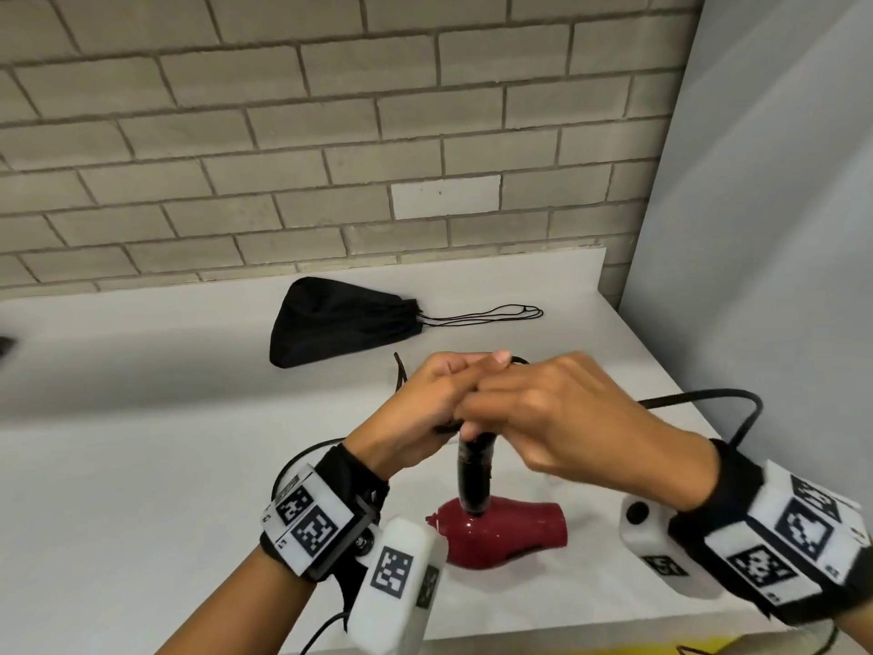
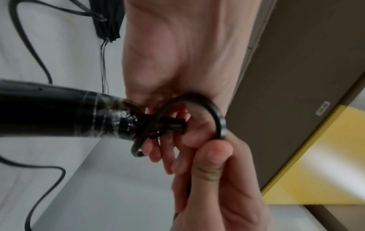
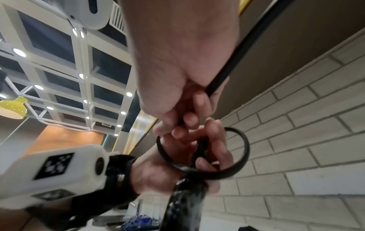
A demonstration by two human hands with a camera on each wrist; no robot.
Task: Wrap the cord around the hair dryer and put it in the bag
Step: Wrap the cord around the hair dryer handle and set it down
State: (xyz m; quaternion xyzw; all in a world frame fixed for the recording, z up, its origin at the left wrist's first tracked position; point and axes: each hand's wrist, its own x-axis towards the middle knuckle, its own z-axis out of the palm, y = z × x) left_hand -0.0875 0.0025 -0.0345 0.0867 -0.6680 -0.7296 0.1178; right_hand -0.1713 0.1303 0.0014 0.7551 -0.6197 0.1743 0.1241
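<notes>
The hair dryer's red body [image 1: 510,531] lies on the white counter [image 1: 189,465] with its black handle [image 1: 475,475] pointing up. Both hands meet at the handle's top. My left hand [image 1: 453,385] curls its fingers round a loop of the black cord [image 2: 217,115] where the cord leaves the handle [image 2: 49,109]. My right hand [image 1: 500,408] pinches the cord [image 3: 237,54] just beside it, thumb [image 2: 213,164] pressed on. The loose cord [image 1: 699,397] trails off to the right. The black drawstring bag [image 1: 340,323] lies flat at the back, mouth cinched.
The bag's drawstrings [image 1: 496,314] stretch right across the counter. A brick wall [image 1: 330,134] runs behind, and a grey panel [image 1: 779,229] closes the right side. The counter's front edge [image 1: 614,626] is near my wrists. More cord [image 2: 39,179] loops on the counter at left.
</notes>
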